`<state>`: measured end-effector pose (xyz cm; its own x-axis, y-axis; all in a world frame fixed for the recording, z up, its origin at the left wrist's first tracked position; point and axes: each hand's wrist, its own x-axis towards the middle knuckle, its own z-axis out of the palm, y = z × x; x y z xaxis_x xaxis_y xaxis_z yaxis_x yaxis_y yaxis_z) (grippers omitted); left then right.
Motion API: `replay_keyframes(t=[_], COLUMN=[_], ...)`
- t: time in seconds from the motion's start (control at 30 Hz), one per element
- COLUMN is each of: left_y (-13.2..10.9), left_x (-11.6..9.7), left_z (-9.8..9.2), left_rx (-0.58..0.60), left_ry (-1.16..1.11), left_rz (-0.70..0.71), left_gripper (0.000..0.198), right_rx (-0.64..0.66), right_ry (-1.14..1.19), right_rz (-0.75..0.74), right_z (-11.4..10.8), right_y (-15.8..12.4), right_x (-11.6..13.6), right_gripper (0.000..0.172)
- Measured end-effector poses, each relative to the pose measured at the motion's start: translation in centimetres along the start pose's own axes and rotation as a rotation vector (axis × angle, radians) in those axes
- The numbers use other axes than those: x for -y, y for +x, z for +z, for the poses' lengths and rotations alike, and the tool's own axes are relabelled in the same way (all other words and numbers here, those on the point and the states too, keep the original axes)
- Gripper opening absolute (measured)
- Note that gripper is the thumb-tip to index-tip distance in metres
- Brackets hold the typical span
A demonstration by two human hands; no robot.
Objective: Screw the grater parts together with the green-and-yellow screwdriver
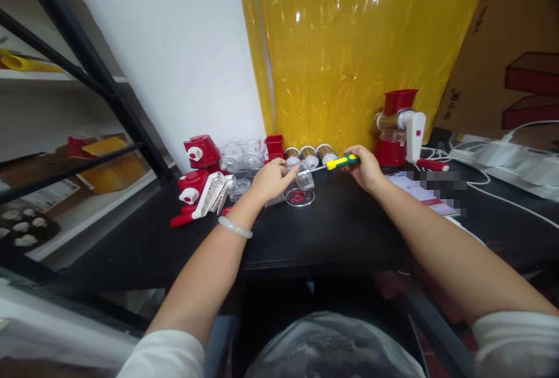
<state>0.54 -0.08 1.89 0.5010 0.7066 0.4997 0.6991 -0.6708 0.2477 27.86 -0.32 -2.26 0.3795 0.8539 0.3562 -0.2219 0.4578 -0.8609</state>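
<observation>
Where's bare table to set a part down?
Table: between left forearm and right forearm, nearer than the dish; also left-front, nearer than the red handle. Crowded: the back, from red housings past drums to grinder.

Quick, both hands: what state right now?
Left hand: closed, holding a clear plastic part.
Right hand: closed, holding a slim yellow-and-green tool handle.

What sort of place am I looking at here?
Probably a small workshop or storeroom workbench: loose red housings sit on a black table, the right hand holds a green-and-yellow tool, and white shelves with packages stand at the left.
</observation>
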Motion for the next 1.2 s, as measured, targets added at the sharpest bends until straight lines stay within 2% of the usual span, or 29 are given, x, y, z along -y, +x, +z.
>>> replay_keyframes(t=[0.13,0.2,0.33,0.47,0.6,0.73,0.9,0.97,1.2], left_y=[0.0,0.0,0.0,0.1,0.0,0.0,-0.1,-0.1,-0.1], left_x=[0.0,0.0,0.1,0.0,-0.1,-0.1,-0.1,-0.1,-0.1], left_z=[0.0,0.0,0.0,-0.1,-0.2,-0.2,-0.2,-0.2,-0.1], left_rx=[-0.004,-0.004,-0.001,0.007,0.010,0.009,0.008,0.009,0.006], left_ry=[-0.001,0.002,-0.003,-0.006,-0.006,-0.009,-0.002,0.005,0.007], left_rz=[0.005,0.011,0.003,-0.006,-0.001,-0.003,-0.010,-0.011,0.000], left_gripper=[0.055,0.055,0.055,0.055,0.056,0.055,0.055,0.056,0.055], right_rx=[-0.027,-0.029,-0.025,0.008,-0.019,-0.025,-0.025,-0.008,-0.022], right_ry=[-0.130,-0.183,-0.190,-0.072,0.054,0.135,0.010,-0.056,0.027], right_rz=[-0.009,-0.041,-0.015,0.045,0.101,0.125,0.091,0.075,0.091], right_z=[-0.3,-0.4,-0.1,0.4,0.8,0.8,0.5,0.4,0.9], right_y=[0.3,0.2,-0.2,-0.5,-0.7,-0.8,-0.6,-0.5,-0.7], right_x=[-0.4,-0.3,0.1,0.4,0.7,0.9,0.7,0.6,0.8], right_gripper=[0.044,0.046,0.039,0.029,0.019,0.016,0.046,0.049,0.017])
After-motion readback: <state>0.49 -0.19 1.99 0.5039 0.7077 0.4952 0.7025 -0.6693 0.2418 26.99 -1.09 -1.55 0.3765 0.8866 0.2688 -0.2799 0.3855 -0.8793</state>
